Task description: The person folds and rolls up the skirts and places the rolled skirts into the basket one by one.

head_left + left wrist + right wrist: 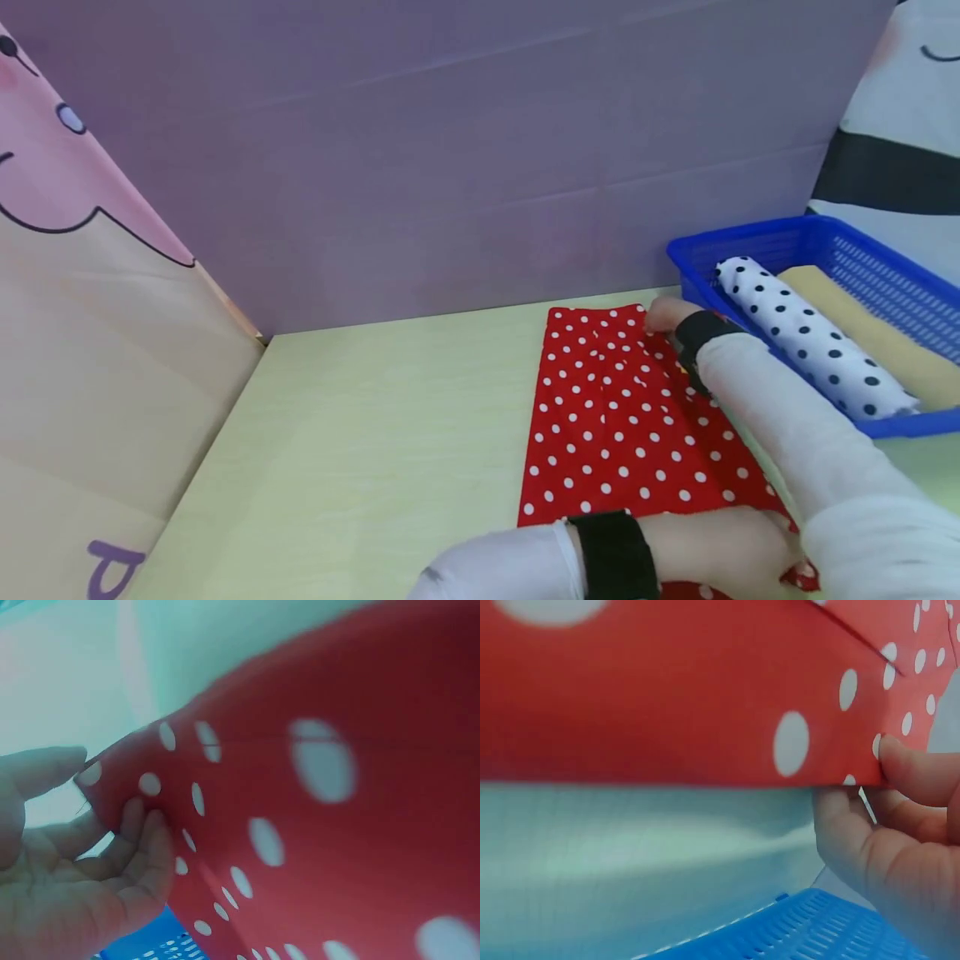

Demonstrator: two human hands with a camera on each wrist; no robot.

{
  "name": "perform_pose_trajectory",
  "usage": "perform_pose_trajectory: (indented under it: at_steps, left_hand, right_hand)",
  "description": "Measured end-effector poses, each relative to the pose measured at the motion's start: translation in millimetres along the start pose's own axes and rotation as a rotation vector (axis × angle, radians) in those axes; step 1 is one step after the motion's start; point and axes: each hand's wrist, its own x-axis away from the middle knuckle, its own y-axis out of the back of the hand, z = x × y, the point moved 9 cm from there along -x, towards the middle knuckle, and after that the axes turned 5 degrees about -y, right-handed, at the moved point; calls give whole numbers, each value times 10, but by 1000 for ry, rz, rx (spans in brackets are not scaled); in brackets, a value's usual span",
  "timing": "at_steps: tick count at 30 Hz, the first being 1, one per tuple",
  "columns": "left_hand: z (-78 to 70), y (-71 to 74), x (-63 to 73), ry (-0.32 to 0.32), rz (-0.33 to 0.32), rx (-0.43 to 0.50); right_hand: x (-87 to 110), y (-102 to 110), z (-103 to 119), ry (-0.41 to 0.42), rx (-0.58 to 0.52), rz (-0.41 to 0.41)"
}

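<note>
A red cloth with white dots (pixel 600 408) lies stretched lengthwise on the table, with small creases near its far end. My right hand (pixel 670 315) pinches its far right corner; in the right wrist view the thumb (pixel 919 772) presses the front and the other fingers are beneath. Near the front, my left hand (pixel 738 542) crosses over the cloth and holds its right edge. In the left wrist view, the thumb and fingers (pixel 146 855) meet around a cloth corner (pixel 101 776). Part of the cloth's near end is hidden under the left forearm.
A blue plastic basket (pixel 885 429) stands at the right, close to my right forearm. Inside lie a rolled white cloth with black dots (pixel 813 333) and a rolled yellow cloth (pixel 877 333). A purple-grey panel (pixel 450 183) closes off the back of the pale table (pixel 360 433).
</note>
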Motion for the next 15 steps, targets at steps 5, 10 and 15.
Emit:
perform_pose_trajectory:
  at_steps: [5, 10, 15]
  left_hand:
    - [-42, -230, -291, -15, 147, -257]
    - [-7, -278, -263, 75, 125, -155]
    - [-210, -216, 83, -164, -120, -84]
  right_hand:
    - [1070, 233, 459, 6, -99, 40]
    - [1164, 250, 493, 48, -87, 32]
    - [983, 138, 480, 82, -188, 73]
